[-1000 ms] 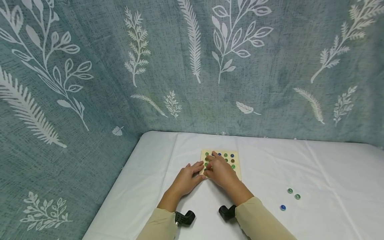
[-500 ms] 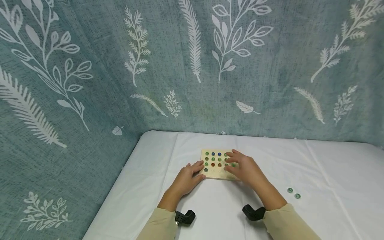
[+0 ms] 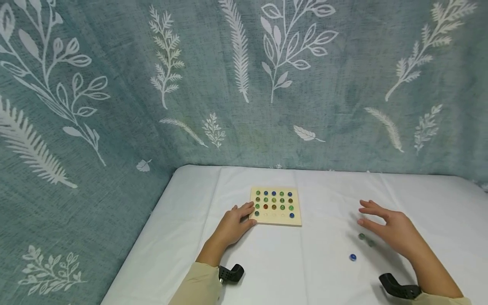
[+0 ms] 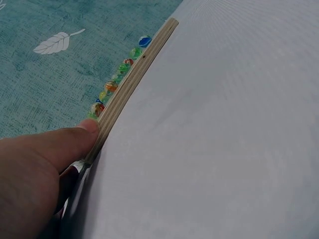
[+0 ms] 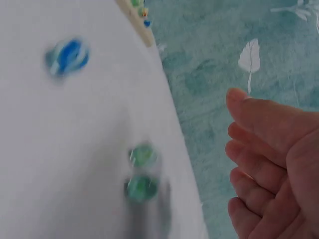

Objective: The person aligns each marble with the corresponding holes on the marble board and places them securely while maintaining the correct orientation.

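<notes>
Head view — marble board point(image 3: 278, 219) on the table point(image 3: 267, 262), against the left hand point(image 3: 230, 226).
At its left edge, extended fingers point(image 3: 248, 206); beside two green marbles point(image 3: 361, 236), a raised right hand point(image 3: 398, 235) — thumb and fingers apart.

Reads as a draped-off recording corner; can't tell if a home or a lab surrounds it. Teal fabric point(image 3: 225, 84) with white leaf prints point(image 3: 304, 133) stands behind and along the left side of the table point(image 3: 335, 203), closing off the view. Table is white-clothed, faint straight crease lines showing. Black wrist cameras point(image 3: 231, 273) on both arms also say recording setup.
</notes>
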Demonstrator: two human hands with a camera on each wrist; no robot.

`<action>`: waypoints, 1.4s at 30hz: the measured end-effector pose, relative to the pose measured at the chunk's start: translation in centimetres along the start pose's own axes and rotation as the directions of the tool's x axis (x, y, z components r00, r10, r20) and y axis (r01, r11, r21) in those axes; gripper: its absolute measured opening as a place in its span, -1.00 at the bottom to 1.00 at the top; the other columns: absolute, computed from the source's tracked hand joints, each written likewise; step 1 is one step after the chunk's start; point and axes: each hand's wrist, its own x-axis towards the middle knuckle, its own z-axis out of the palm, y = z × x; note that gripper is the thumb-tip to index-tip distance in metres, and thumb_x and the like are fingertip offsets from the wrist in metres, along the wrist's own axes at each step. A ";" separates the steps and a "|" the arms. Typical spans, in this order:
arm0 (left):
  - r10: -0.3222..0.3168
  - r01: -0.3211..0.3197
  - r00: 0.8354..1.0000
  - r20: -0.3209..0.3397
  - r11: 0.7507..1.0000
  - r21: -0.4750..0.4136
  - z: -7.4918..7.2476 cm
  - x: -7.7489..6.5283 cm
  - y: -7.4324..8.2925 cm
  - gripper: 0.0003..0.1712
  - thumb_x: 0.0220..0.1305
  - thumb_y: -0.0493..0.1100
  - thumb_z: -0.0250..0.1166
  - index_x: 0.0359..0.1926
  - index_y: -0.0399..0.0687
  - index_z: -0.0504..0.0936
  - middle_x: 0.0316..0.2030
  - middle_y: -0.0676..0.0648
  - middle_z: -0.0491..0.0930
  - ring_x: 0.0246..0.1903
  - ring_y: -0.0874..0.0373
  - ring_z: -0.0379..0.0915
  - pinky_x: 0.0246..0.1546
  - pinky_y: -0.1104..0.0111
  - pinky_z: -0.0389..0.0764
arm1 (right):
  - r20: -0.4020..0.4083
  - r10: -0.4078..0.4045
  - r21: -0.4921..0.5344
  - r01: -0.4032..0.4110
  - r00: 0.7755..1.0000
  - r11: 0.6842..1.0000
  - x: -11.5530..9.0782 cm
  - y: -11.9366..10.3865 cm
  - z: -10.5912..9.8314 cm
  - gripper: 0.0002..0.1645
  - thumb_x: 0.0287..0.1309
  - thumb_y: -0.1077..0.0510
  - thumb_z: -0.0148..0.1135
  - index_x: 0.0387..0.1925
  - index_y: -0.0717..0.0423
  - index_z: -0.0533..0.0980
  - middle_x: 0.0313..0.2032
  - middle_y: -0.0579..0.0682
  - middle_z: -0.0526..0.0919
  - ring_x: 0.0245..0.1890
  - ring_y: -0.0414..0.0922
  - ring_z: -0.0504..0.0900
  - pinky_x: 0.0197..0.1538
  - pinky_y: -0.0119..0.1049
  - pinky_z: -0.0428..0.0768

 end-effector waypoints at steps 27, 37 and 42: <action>0.026 -0.026 1.000 -0.005 1.000 0.006 0.1 0.0 -0.2 -0.39 0.33 0.04 0.29 0.35 0.01 0.47 0.41 0.13 0.32 0.45 -0.23 0.08 0.48 -0.02 0.16 | 0.029 0.089 0.154 -0.092 0.996 0.984 -1.9 4.0 2.6 -0.40 0.09 -0.28 0.36 -0.06 0.10 0.67 0.39 0.14 0.34 0.47 0.26 0.05 0.38 0.37 0.09; 0.021 -0.021 1.000 -0.003 1.000 0.010 0.1 0.0 -0.2 -0.39 0.32 0.05 0.29 0.35 0.03 0.46 0.41 0.13 0.31 0.44 -0.25 0.07 0.48 -0.03 0.16 | 0.036 0.071 0.151 -0.076 0.997 0.986 -1.8 4.0 2.7 -0.38 0.07 -0.27 0.38 -0.06 0.15 0.67 0.40 0.15 0.31 0.47 0.29 0.03 0.38 0.37 0.08; 0.019 -0.019 1.000 -0.004 1.000 0.001 0.2 -0.1 -0.2 -0.39 0.32 0.05 0.29 0.35 0.03 0.47 0.41 0.14 0.31 0.45 -0.24 0.07 0.48 -0.02 0.15 | 0.032 0.063 0.130 -0.067 0.997 0.989 -1.9 4.0 2.8 -0.40 0.08 -0.27 0.38 -0.09 0.13 0.67 0.39 0.16 0.32 0.46 0.31 0.05 0.36 0.39 0.10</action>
